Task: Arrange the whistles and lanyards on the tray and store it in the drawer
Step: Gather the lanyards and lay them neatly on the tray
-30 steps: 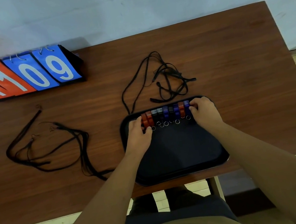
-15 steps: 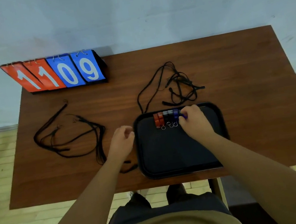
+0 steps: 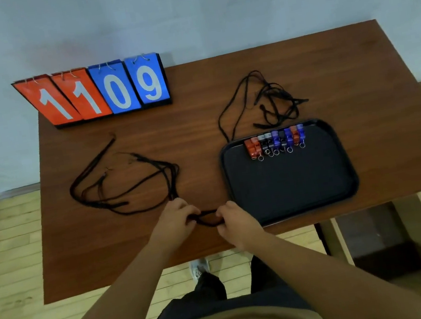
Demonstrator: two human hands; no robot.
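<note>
Here both hands (image 3: 205, 221) stretch lanyard loop (image 3: 207, 218) sideways.

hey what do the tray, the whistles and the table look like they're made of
Tray: likely matte black plastic, going by its moulded raised rim. Whistles: glossy coloured plastic, each with a small metal ring. Table: reddish-brown wood or wood veneer, grain showing, low sheen.
</note>
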